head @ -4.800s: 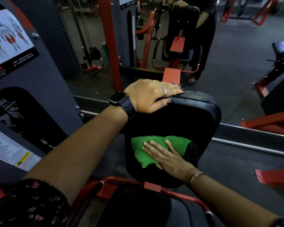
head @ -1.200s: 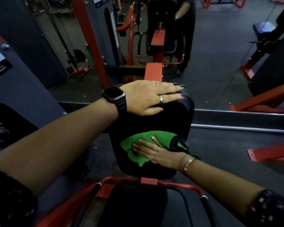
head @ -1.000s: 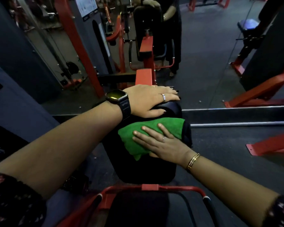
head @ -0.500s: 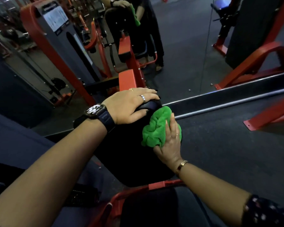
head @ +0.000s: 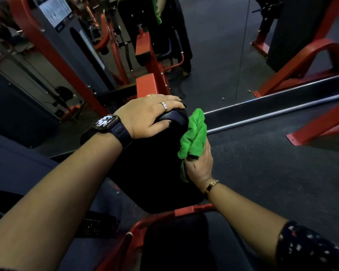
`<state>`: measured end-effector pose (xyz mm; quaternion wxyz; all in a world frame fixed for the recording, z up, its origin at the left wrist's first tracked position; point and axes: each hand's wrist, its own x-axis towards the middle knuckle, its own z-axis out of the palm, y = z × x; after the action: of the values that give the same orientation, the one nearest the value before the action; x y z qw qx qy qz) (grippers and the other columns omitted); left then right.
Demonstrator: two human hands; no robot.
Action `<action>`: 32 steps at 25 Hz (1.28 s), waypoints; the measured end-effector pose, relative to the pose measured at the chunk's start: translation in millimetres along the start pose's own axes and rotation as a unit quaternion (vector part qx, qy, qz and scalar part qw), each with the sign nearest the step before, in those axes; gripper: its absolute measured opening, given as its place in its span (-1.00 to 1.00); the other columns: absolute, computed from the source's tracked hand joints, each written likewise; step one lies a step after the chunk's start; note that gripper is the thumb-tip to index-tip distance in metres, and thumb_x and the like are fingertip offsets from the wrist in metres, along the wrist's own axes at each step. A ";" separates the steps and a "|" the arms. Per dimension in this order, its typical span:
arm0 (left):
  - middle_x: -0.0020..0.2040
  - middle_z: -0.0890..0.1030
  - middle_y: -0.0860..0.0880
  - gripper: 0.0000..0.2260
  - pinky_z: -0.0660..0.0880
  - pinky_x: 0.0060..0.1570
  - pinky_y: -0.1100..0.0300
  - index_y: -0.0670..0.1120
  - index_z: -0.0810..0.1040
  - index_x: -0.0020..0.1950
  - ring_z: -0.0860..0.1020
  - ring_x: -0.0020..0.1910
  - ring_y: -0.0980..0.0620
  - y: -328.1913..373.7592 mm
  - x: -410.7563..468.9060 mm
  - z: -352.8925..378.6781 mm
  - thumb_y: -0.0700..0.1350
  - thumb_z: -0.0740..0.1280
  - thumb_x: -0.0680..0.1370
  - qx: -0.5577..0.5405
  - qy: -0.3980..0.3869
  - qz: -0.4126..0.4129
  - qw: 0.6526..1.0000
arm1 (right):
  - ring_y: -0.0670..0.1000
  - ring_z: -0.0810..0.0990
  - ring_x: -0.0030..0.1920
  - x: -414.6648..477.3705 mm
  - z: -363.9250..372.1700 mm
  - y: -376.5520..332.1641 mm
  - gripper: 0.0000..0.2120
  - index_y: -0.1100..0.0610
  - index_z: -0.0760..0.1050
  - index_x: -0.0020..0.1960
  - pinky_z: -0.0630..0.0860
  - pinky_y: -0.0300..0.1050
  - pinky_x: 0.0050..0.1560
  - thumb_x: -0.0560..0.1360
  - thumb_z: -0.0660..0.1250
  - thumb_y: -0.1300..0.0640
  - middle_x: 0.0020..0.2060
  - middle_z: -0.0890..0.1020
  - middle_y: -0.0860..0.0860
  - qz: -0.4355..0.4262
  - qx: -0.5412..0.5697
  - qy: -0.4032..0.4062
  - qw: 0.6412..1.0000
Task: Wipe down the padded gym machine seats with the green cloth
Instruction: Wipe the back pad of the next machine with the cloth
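Two hands on one black pad [head: 155, 173], left hand [head: 145, 116] clasping its top edge, right hand [head: 201, 165] clutching bunched green cloth [head: 195, 132] against its right side, wristwatch [head: 107, 122], red frame [head: 192, 209] below, mirror [head: 213, 55] ahead, placard [head: 56, 10] print illegible.

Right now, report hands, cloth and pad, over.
Left hand grips black pad at its top edge. Right hand holds bunched green cloth at pad's right edge. Nothing blocking the wipe.

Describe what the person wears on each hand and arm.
Left hand: a silver band ring, a thin gold ring and dark nail polish; its wrist carries a black smartwatch with a lit face. Right hand: a gold bracelet at the wrist and a dark sleeve with small pale specks.
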<state>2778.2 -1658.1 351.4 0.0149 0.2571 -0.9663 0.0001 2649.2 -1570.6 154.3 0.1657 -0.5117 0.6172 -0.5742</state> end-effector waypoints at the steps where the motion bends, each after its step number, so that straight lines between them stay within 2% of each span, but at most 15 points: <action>1: 0.42 0.36 0.01 -0.51 0.32 0.34 0.02 0.03 0.32 0.41 0.34 0.39 -0.01 0.9 -0.2 -0.6 0.10 0.09 0.49 0.001 -0.002 -0.002 1.000 | 0.08 0.35 0.28 -6.5 2.7 6.1 -0.19 0.31 0.28 0.41 0.39 0.02 0.22 0.40 0.15 -0.28 0.31 0.44 0.24 0.032 0.007 -0.003 0.999; 3: 0.41 0.38 -0.01 -0.52 0.30 0.35 0.08 0.01 0.34 0.40 0.35 0.38 -0.01 3.2 -0.2 -2.4 0.09 0.10 0.49 -0.001 0.000 0.000 1.000 | 0.08 0.39 0.26 -13.6 5.6 8.8 -0.13 0.33 0.31 0.38 0.34 -0.10 0.23 0.41 0.08 -0.38 0.29 0.45 0.25 0.078 0.038 -0.006 0.996; 5: 0.40 0.40 -0.03 -0.53 0.26 0.33 0.13 -0.02 0.36 0.39 0.37 0.36 -0.03 4.8 0.0 -3.9 0.06 0.12 0.50 -0.005 0.008 0.010 1.000 | 0.04 0.40 0.25 -18.5 7.7 11.0 -0.17 0.32 0.32 0.38 0.27 -0.23 0.19 0.43 0.03 -0.33 0.28 0.45 0.24 0.118 0.058 0.002 0.991; 6: 0.39 0.40 -0.04 -0.54 0.26 0.33 0.14 -0.03 0.37 0.39 0.38 0.36 -0.03 5.0 0.1 -4.2 0.05 0.13 0.50 -0.006 0.010 0.012 1.000 | 0.08 0.41 0.26 -22.8 9.8 15.6 -0.21 0.33 0.34 0.37 0.28 -0.21 0.20 0.43 0.01 -0.27 0.27 0.46 0.26 0.134 0.059 0.010 0.989; 8: 0.39 0.40 -0.03 -0.55 0.26 0.32 0.14 -0.03 0.37 0.38 0.37 0.36 -0.03 4.7 -0.8 -3.6 0.05 0.13 0.50 -0.006 0.014 0.009 1.000 | 0.25 0.44 0.25 -38.0 16.4 27.7 -0.24 0.36 0.38 0.32 0.37 -0.01 0.25 0.41 -0.03 -0.21 0.23 0.48 0.32 0.179 0.063 0.020 0.982; 12: 0.40 0.39 -0.01 -0.56 0.29 0.33 0.09 -0.01 0.36 0.38 0.37 0.36 -0.02 5.1 -0.6 -2.9 0.04 0.13 0.51 -0.003 0.011 0.006 1.000 | 0.33 0.41 0.24 -61.0 27.9 38.0 -0.17 0.35 0.35 0.35 0.32 0.18 0.30 0.36 -0.05 -0.27 0.22 0.46 0.34 0.318 0.088 0.066 0.942; 16: 0.40 0.39 -0.01 -0.57 0.28 0.34 0.11 -0.01 0.37 0.38 0.37 0.36 -0.01 4.0 0.1 -3.0 0.02 0.14 0.51 0.000 0.009 0.007 1.000 | 0.30 0.36 0.30 -64.8 32.2 48.5 -0.09 0.30 0.32 0.38 0.26 0.19 0.35 0.33 -0.11 -0.35 0.26 0.45 0.31 0.348 0.079 0.075 0.931; 21: 0.39 0.40 -0.03 -0.58 0.25 0.33 0.13 -0.04 0.38 0.37 0.38 0.36 -0.03 6.1 0.6 -2.8 0.01 0.14 0.52 -0.003 0.015 0.013 1.000 | 0.22 0.27 0.39 -65.5 26.7 54.0 -0.05 0.13 0.30 0.43 0.17 0.17 0.41 0.26 -0.15 -0.44 0.36 0.41 0.20 0.429 0.101 0.060 0.896; 23: 0.39 0.40 -0.02 -0.58 0.26 0.33 0.13 -0.03 0.38 0.37 0.38 0.35 -0.02 6.3 1.0 -3.3 0.01 0.15 0.52 0.000 0.016 0.010 1.000 | 0.21 0.31 0.38 -65.2 31.1 62.7 -0.05 0.08 0.33 0.42 0.22 0.21 0.39 0.24 -0.05 -0.49 0.36 0.41 0.17 0.496 0.149 0.059 0.853; 26: 0.38 0.41 -0.02 -0.59 0.26 0.31 0.15 -0.03 0.39 0.37 0.39 0.34 -0.02 8.6 0.7 -5.6 -0.01 0.17 0.52 -0.002 0.024 0.013 1.000 | 0.17 0.54 0.19 -74.5 39.0 102.0 -0.10 0.00 0.45 0.30 0.45 0.19 0.24 0.12 0.25 -0.52 0.24 0.54 0.13 0.599 0.289 0.076 0.743; 27: 0.38 0.42 -0.02 -0.59 0.25 0.30 0.18 -0.05 0.40 0.36 0.39 0.34 -0.02 8.6 0.7 -5.8 -0.03 0.18 0.51 -0.005 0.023 0.015 1.000 | 0.17 0.58 0.13 -76.4 40.4 109.0 -0.15 0.01 0.47 0.28 0.49 0.18 0.20 0.14 0.29 -0.47 0.20 0.58 0.13 0.609 0.317 0.068 0.724; 29: 0.38 0.42 -0.02 -0.58 0.25 0.30 0.17 -0.05 0.40 0.36 0.39 0.34 -0.01 8.4 1.0 -5.1 -0.04 0.19 0.51 -0.007 0.018 0.012 1.000 | 0.19 0.61 0.10 -81.6 44.2 115.4 -0.28 0.08 0.49 0.24 0.51 0.20 0.17 0.25 0.27 -0.37 0.15 0.61 0.15 0.603 0.348 0.081 0.713; 32: 0.38 0.41 -0.01 -0.58 0.23 0.30 0.21 -0.04 0.40 0.37 0.38 0.35 -0.01 8.8 0.3 -4.3 -0.04 0.19 0.51 -0.007 0.019 0.008 1.000 | 0.20 0.59 0.11 -87.4 50.4 110.2 -0.37 0.09 0.49 0.24 0.50 0.17 0.17 0.36 0.23 -0.33 0.18 0.59 0.17 0.614 0.398 0.150 0.665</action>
<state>2773.6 -1650.6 355.8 0.0354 0.2497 -0.9677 -0.0013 2677.3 -1546.1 9.5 0.5736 0.1904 0.5208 -0.6028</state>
